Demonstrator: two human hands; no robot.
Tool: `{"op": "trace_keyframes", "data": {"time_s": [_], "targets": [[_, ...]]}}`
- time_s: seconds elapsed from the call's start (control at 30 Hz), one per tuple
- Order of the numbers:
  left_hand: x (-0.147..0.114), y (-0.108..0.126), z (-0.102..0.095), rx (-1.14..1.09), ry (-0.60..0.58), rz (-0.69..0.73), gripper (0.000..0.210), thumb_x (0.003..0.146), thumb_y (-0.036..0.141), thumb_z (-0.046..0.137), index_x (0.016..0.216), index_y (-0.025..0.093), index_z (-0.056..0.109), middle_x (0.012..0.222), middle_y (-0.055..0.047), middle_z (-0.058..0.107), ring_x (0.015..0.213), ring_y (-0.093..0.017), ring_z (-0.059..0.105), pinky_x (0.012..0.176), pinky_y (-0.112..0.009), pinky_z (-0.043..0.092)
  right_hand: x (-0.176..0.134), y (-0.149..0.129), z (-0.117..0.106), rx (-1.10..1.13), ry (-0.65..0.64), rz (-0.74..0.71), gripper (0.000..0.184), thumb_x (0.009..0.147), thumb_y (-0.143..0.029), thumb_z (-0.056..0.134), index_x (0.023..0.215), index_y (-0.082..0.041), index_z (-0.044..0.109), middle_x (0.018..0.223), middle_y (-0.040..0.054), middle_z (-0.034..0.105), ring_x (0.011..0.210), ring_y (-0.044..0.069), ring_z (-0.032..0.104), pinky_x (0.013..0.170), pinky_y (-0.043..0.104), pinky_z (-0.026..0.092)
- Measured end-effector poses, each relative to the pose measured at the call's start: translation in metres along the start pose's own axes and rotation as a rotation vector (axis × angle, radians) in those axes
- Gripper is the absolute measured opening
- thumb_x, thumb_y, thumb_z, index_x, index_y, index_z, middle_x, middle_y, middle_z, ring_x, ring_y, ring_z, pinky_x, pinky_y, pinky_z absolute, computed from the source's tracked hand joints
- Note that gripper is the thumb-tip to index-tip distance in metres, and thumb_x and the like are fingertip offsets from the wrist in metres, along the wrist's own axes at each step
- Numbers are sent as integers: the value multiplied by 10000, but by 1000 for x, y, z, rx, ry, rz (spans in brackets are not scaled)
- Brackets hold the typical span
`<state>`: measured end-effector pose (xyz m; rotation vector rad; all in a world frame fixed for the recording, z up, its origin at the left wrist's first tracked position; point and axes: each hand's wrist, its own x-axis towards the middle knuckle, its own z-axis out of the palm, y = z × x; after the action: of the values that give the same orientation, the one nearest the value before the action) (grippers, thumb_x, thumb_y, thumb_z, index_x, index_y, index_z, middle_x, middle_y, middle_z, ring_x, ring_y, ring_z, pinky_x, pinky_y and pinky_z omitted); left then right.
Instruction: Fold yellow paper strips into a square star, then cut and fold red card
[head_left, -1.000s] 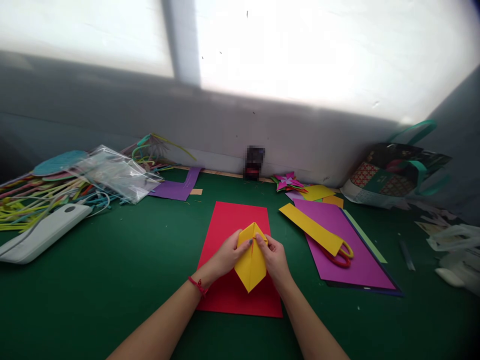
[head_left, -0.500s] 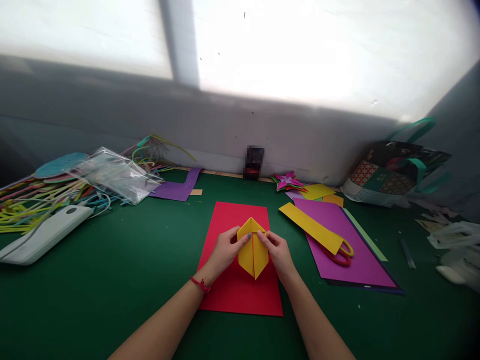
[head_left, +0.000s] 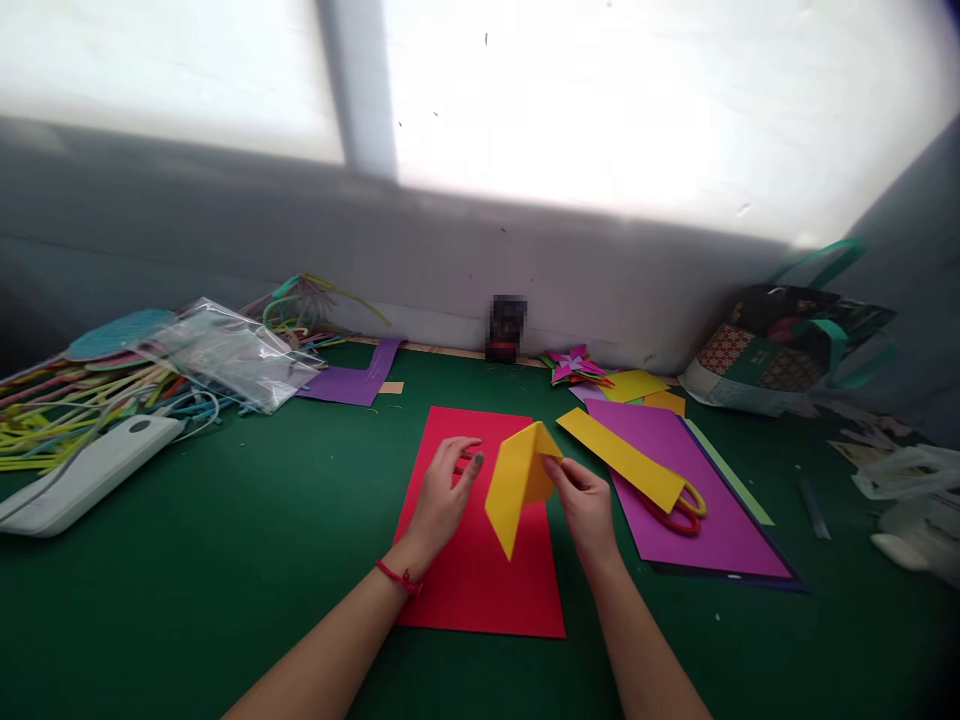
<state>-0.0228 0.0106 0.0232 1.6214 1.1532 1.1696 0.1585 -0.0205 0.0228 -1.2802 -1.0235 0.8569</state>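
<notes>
A folded piece of yellow paper [head_left: 513,476] is up in the air, tilted, with its folds partly spread. My right hand [head_left: 586,500] pinches its right edge between thumb and fingers. To the left of the paper, my left hand [head_left: 442,492] is apart from it, fingers curved and spread with nothing between them. Beneath both lies a red sheet [head_left: 480,590] on the green table [head_left: 285,560]. A red cord bracelet [head_left: 400,577] is around my left wrist.
On the right, a yellow strip [head_left: 622,455] covers most of a pair of scissors [head_left: 684,522] on purple sheets [head_left: 720,510]. Folded paper stars [head_left: 574,366] sit at the back. Pipe cleaners [head_left: 75,405] and a white glue gun [head_left: 94,475] lie left; a patterned bag [head_left: 765,345] stands back right.
My left hand has let go of the yellow paper and drawn back left. My right hand has moved slightly right, turning the paper so that its folds open.
</notes>
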Motion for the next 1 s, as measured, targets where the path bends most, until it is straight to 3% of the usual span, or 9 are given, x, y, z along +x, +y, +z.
{"op": "trace_keyframes", "data": {"time_s": [0.1,0.23,0.33,0.4,0.47,0.67,0.83,0.9,1.0], "targets": [[5,-4,-3,-133,36,-82,342,843,444,426,1016,180,557,836,-45,590,740,-149,565,647,-248,449,4,2,-10,20,189,-22,239,715,-386,630,683,-149,629,519,-40,412,465,78,285,404,212,229],[10,-8,-7,-372,-55,-194,441,834,517,381,880,131,591,490,22,501,431,-103,475,456,-215,391,5,4,-13,-10,274,-42,299,731,-373,601,937,-165,657,561,-35,451,427,71,248,372,216,215],[9,-9,-7,-523,-299,-325,601,815,605,293,822,97,613,511,-41,580,428,-121,525,455,-231,415,2,5,-9,-139,209,-122,342,759,-316,571,1079,-204,619,564,-46,375,457,84,274,399,218,252],[7,-9,-4,-576,-452,-406,666,800,641,254,923,87,603,619,-98,646,494,-155,587,484,-252,447,-2,5,-5,-246,134,-188,356,774,-288,558,1123,-226,596,567,-50,322,475,91,274,422,222,271],[6,-9,0,-596,-512,-454,676,789,652,267,1028,91,559,729,-135,673,576,-188,626,510,-275,474,-6,5,-1,-316,40,-253,355,789,-262,542,1142,-246,583,568,-50,310,480,94,282,442,224,295],[4,-5,3,-567,-425,-357,422,762,456,560,995,108,509,714,-87,661,627,-179,645,590,-280,508,-16,2,12,-222,-271,-258,343,848,-240,446,1173,-290,544,653,-18,519,468,88,432,471,225,409],[5,-7,0,-536,-340,-264,343,774,369,578,998,128,480,677,-36,632,578,-156,637,563,-268,518,-12,-6,16,125,-157,-70,655,840,-301,470,1376,-367,100,1023,33,575,449,67,476,518,269,493],[4,-9,1,-507,-331,-243,331,779,368,570,992,132,475,683,-35,629,562,-156,634,544,-269,518,-9,-7,15,197,-163,17,651,826,-360,487,1378,-315,146,966,49,594,484,89,514,519,277,504],[2,-10,4,-484,-302,-216,307,787,363,559,977,137,475,703,-38,628,573,-159,634,550,-278,521,-7,-3,17,199,-379,137,571,760,-423,568,1267,-218,405,916,80,602,636,156,581,476,259,494]]}}
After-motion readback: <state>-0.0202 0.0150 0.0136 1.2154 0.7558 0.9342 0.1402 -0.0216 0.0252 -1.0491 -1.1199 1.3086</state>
